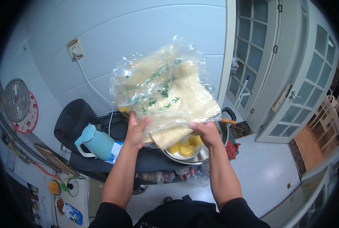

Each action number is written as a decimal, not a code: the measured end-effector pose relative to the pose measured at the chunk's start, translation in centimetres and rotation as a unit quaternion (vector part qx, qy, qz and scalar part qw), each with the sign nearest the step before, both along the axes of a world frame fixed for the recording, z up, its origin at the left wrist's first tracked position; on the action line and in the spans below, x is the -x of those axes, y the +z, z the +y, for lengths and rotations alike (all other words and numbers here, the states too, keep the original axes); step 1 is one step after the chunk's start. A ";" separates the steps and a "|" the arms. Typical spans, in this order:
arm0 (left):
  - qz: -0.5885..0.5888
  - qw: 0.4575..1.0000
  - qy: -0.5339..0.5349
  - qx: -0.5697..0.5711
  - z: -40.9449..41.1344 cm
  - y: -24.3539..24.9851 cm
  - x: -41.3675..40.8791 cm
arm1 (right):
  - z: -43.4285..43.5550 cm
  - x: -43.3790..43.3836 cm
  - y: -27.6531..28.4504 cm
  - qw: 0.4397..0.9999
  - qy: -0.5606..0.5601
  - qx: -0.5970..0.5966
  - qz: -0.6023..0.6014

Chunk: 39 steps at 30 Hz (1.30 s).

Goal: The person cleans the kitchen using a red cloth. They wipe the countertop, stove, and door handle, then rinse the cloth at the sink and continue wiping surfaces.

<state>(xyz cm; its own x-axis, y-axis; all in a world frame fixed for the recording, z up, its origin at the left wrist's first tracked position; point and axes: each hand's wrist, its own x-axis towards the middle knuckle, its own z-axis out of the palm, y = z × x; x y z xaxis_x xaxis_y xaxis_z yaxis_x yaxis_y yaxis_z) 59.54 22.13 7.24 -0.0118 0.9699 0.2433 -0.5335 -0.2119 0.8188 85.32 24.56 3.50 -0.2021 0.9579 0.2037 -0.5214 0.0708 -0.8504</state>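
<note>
Both my hands grip a clear plastic bag [163,85] with green print, holding thin pale-yellow folded sheets that look like tofu skin. My left hand [136,128] pinches its lower left side, thumb on top. On the lower right side sits my right hand [208,131], also with its thumb over the plastic. A folded sheet end [172,136] pokes out of the bag's near side. Beneath the bag, a white bowl [183,156] of yellow pieces [186,149], perhaps peeled potatoes, sits in a large steel pot [205,156]. The bag hides the far part of the pot.
A light-blue jug [98,142] and a black appliance [75,125] stand left on the dark shelf top [149,162]. A white cord [92,85] runs down from the wall socket [75,50]. Bagged goods [161,177] fill the shelf below. A glazed door [298,91] stands ajar at right.
</note>
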 end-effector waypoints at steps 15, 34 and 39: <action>0.041 0.997 0.050 0.038 2.3 -2.1 1.1 | 3.3 -5.7 0.4 0.992 -0.013 0.115 0.041; -0.024 0.998 0.062 -0.013 6.0 -1.0 5.1 | -0.1 -6.5 2.7 0.893 0.128 0.084 -0.424; -0.025 0.998 0.037 -0.042 6.0 0.0 6.2 | 2.7 -8.0 7.3 0.935 -0.187 -0.097 -0.286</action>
